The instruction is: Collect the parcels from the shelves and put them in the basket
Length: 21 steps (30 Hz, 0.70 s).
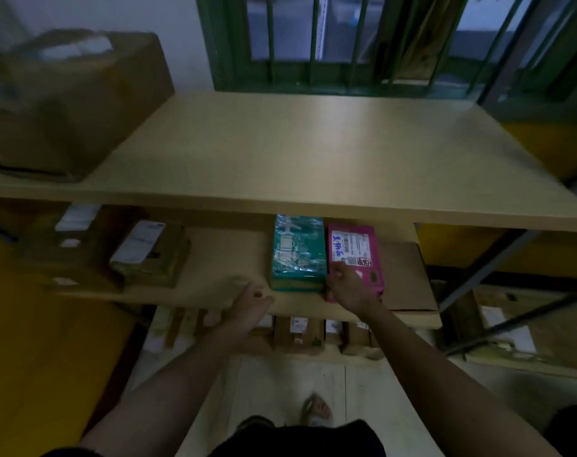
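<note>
right hand (346, 288) gripped pink parcel's (354, 255) near end to draw it off middle shelf (227, 258) | left hand (252, 300) loosely curled, empty, beside teal parcel (298, 252) | basket unseen

The top shelf (313, 153) carries one big brown carton (69, 103) at its far left. On the middle shelf (221, 255) a teal parcel (298, 252) and a pink parcel (354, 255) lie side by side, touching, with brown boxes (115, 249) at the left and a flat cardboard sheet (405, 278) at the right. The bottom shelf (313, 356) holds a row of small boxes (300, 334)
</note>
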Tool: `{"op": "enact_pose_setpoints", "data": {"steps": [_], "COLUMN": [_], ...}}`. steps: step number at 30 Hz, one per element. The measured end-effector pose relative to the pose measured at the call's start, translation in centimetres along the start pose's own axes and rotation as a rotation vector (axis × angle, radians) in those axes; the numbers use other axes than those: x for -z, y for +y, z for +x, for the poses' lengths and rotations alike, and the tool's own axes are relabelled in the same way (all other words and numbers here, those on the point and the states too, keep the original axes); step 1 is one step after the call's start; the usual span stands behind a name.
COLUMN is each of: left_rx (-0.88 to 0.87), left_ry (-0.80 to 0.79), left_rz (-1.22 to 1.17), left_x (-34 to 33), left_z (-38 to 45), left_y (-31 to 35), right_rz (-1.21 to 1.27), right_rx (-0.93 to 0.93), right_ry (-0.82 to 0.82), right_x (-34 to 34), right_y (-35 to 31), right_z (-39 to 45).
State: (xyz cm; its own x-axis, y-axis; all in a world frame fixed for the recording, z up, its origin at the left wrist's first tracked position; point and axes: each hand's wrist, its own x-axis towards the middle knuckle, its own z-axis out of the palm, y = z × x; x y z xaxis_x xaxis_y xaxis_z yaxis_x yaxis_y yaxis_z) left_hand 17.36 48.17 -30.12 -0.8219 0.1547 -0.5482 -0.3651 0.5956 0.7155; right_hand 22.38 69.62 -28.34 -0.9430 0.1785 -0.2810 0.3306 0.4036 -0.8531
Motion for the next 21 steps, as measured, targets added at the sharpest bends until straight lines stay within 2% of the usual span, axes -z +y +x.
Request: {"op": "enact_pose_setpoints", "data": {"steps": [3, 6, 9, 12, 14, 16, 19, 21], "left_rx": [0.036, 0.085, 0.058, 0.000, -0.005, 0.034, 0.104, 0.120], "left_ry": [0.030, 0.026, -0.059, -0.037, -0.029, -0.063, -0.115, -0.144], "left_rz": [-0.060, -0.160, -0.215, -0.205, -0.207, -0.249, -0.256, -0.242], "left_x": [-1.3, -1.9, -2.4, -2.5, -2.2, -1.4, -0.4, -0.1], "left_z": [2.4, 4.6, 5.8, 6.1, 5.6, 4.6, 3.2, 2.8], "left_y": [1.1, 2.0, 2.4, 1.7, 0.2, -1.6, -4.0, -4.9], "right_rz": [-0.057, -0.318, -0.666, -0.802, -0.802, -0.650, -0.462, -0.398], "right_rx": [0.018, 0.074, 0.083, 0.009, 0.062, 0.116, -0.025, -0.149], "right_ry": [-0.083, -0.125, -0.211, -0.312, -0.249, -0.093, 0.096, 0.132], "right_x": [0.1, -1.0, -3.1, -4.5, -4.9, -5.1, -6.5, -7.9], "right_y": [0.9, 1.6, 2.1, 1.9, 1.5, 1.5, 1.5, 0.8], "right_z": [2.5, 4.0, 4.2, 2.9, 1.8, 1.2, 1.3, 1.6]}}
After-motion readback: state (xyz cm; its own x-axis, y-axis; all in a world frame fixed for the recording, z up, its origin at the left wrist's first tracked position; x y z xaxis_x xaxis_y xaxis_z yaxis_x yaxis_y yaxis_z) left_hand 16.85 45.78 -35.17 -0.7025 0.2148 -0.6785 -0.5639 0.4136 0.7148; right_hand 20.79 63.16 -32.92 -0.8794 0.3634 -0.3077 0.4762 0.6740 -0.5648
